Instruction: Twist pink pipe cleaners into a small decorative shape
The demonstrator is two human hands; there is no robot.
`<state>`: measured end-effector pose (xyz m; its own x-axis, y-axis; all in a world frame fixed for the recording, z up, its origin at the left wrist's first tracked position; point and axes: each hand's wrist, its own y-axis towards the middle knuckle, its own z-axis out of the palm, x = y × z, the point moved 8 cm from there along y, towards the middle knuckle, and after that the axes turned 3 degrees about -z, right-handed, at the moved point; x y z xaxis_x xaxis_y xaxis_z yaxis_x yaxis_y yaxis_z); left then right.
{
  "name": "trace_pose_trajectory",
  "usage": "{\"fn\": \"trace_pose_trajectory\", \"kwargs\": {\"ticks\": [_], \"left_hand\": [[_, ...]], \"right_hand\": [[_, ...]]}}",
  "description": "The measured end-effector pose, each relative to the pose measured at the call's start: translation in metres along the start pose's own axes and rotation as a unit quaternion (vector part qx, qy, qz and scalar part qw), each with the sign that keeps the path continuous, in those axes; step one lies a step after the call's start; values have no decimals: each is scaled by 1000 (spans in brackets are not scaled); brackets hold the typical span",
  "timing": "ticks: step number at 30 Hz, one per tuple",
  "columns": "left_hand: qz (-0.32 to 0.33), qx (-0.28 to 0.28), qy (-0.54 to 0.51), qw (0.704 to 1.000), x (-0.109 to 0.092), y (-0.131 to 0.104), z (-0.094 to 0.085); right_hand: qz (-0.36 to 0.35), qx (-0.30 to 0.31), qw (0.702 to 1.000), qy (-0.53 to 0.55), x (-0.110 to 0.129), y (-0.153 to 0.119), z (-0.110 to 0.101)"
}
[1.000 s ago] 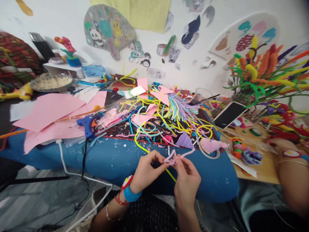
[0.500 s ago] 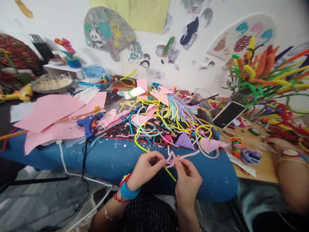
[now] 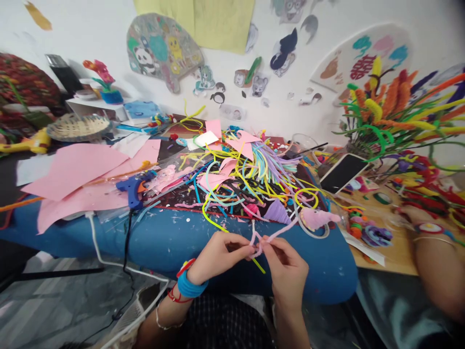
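Note:
Between my two hands is a pale pink pipe cleaner, bent into a small loop with a long end reaching up to the right. My left hand pinches the loop's left side between thumb and fingers. At the loop's right side, my right hand is closed on the same pipe cleaner. A yellow-green pipe cleaner lies below the hands over the table's edge. Just beyond them sit a purple wound cone and a pink fuzzy piece.
Loose pipe cleaners heap up mid-table. A blue glue gun and pink sheets lie left. At right, a phone leans before a bunch of fuzzy stems. Another person's arm rests at far right.
The long end of the pink pipe cleaner now points more steeply upward, and the loop has changed shape. My right hand has shifted slightly right and down.

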<state>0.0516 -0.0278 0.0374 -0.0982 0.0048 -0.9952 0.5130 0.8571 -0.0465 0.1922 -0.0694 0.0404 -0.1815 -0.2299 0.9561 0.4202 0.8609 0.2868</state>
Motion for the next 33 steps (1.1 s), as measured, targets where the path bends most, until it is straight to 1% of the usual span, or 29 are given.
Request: {"fn": "trace_pose_trajectory", "kwargs": {"ticks": [2,5,9,13,16,18,20,24,26,29,33], "left_hand": [[22,10,32,999,-5,1,-1],[38,55,51,996,-8,1,2],[25,88,54,994,-4,-2,5],[3,92,27,995,0,-5,9],[13,66,4,998,-3,-4,9],[17,31,-12,999,-3,-2,5],[16,-8,-31,999,-2,0,0],[22,-66,-73,995,2,3,-8],[23,-87,-89,992,4,4,-10],[10,-106,-123,987,9,6,-11],[-6,-93,-154,984,17,10,-9]], "right_hand": [[-8,31,999,-3,2,3,1],[-22,70,997,-2,6,8,4],[-25,122,992,-3,10,13,13],[-30,145,989,15,15,15,19],[-49,136,988,47,22,15,15],[-84,117,987,71,28,15,8],[-123,117,981,96,33,11,2],[-162,185,958,150,31,-4,4],[-185,205,948,159,27,-12,6],[-178,217,950,137,16,-17,11],[-178,221,952,118,9,-21,14]]}}
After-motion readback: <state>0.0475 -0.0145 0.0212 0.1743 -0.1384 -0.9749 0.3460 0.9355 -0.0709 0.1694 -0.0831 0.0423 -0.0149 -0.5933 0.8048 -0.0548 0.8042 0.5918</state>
